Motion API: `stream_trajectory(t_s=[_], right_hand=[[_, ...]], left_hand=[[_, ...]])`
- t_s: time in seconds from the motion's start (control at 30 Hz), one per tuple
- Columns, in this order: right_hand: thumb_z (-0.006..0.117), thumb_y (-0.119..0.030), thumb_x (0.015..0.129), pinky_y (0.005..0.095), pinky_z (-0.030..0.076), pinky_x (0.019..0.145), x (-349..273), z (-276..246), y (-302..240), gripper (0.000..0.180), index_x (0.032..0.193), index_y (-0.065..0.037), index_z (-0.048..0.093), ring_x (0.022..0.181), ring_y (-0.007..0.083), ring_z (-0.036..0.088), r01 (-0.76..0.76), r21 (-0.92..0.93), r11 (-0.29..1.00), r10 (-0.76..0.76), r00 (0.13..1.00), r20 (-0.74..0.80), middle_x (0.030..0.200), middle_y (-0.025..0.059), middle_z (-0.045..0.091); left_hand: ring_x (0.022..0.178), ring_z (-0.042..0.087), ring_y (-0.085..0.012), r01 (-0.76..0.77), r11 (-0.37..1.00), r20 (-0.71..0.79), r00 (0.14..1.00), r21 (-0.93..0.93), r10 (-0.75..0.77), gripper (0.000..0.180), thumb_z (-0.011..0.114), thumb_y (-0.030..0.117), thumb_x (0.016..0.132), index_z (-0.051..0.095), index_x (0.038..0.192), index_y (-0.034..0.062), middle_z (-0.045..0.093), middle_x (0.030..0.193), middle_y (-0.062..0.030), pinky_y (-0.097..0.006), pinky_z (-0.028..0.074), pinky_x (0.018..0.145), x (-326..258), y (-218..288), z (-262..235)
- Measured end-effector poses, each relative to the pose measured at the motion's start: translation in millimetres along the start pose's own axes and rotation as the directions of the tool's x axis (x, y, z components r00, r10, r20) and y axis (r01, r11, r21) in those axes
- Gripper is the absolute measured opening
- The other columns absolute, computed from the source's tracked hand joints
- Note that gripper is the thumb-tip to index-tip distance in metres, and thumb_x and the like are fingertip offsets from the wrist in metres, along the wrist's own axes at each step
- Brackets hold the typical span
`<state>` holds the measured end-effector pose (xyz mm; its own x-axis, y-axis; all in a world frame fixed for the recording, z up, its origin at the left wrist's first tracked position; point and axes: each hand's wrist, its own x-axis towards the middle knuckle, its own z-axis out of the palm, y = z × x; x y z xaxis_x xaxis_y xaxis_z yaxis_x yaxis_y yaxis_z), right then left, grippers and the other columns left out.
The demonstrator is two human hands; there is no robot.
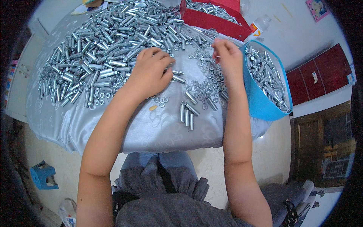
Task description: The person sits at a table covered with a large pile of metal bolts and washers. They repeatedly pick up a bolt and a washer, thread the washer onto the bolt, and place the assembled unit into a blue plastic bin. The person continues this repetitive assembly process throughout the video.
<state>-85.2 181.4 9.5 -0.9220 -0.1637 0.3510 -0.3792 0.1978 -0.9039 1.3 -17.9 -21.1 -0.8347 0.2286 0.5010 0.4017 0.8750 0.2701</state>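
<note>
A wide heap of metal sleeve anchor bolts (pixel 109 41) covers the left and far part of the table. My left hand (pixel 149 73) rests at the heap's near right edge, palm down, fingers bent and apart. Close to its thumb lie a couple of loose sleeve anchors (pixel 179 79). My right hand (pixel 228 56) hovers by the blue bin, thumb and fingertips pinched together; whatever they may hold is too small to make out. Below and left of it are scattered hex nuts (pixel 206 90) and washers. Several short metal sleeves (pixel 186 116) lie nearer the table's front edge.
A blue fabric bin (pixel 259 102) full of metal parts stands at the right, against my right forearm's outer side. Beyond it are a red box (pixel 215 23) of more bolts and a plastic bottle (pixel 261 26). The silvery tablecloth (pixel 159 132) drapes over the front edge.
</note>
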Motion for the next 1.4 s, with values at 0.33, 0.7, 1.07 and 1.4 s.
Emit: stream_trajectory(t_s=[0.33, 0.7, 1.07, 1.4], right_hand=[[0.046, -0.03, 0.085, 0.0497, 0.018, 0.099, -11, 32, 30, 0.039, 0.12, -0.013, 0.046, 0.121, 0.0351, 0.031, 0.55, -0.653, 0.521, -0.284, 0.833, 0.474, 0.13, 0.0122, 0.038], [0.041, -0.035, 0.087, 0.0521, 0.017, 0.099, -12, 37, 26, 0.042, 0.12, -0.009, 0.045, 0.121, 0.0278, 0.033, 0.467, -0.676, 0.569, -0.066, 0.846, 0.529, 0.13, 0.013, 0.037], [0.053, -0.03, 0.079, 0.048, 0.026, 0.092, -10, 34, 23, 0.031, 0.099, -0.006, 0.058, 0.102, 0.0265, 0.048, 0.434, -0.631, 0.643, -0.208, 0.892, 0.401, 0.099, 0.0119, 0.057], [0.065, -0.014, 0.069, 0.0324, 0.042, 0.06, -12, 26, 7, 0.018, 0.076, -0.004, 0.052, 0.066, 0.0234, 0.054, 0.328, -0.4, 0.856, -0.291, 0.945, 0.152, 0.074, 0.0094, 0.056]], left_hand=[[0.101, 0.047, -0.0304, 0.307, 0.952, -0.207, 0.933, 0.024, -0.295, 0.031, 0.047, 0.013, 0.075, 0.053, 0.105, 0.0071, 0.054, 0.106, -0.0129, -0.044, 0.033, 0.088, 6, -24, 1], [0.097, 0.05, -0.0331, 0.56, 0.828, -0.366, 0.776, 0.023, -0.514, 0.032, 0.042, 0.012, 0.076, 0.053, 0.106, 0.0068, 0.056, 0.103, -0.0142, -0.044, 0.036, 0.085, 5, -67, -17], [0.097, 0.051, -0.0304, 0.564, 0.826, -0.262, 0.8, 0.019, -0.54, 0.031, 0.044, 0.01, 0.076, 0.058, 0.103, 0.0106, 0.061, 0.097, -0.011, -0.042, 0.036, 0.085, 4, -66, -16], [0.106, 0.045, -0.0272, 0.652, 0.723, -0.303, 0.753, 0.229, -0.584, 0.031, 0.045, 0.017, 0.074, 0.055, 0.102, 0.0053, 0.052, 0.113, -0.0103, -0.043, 0.026, 0.094, -4, -86, -3]])
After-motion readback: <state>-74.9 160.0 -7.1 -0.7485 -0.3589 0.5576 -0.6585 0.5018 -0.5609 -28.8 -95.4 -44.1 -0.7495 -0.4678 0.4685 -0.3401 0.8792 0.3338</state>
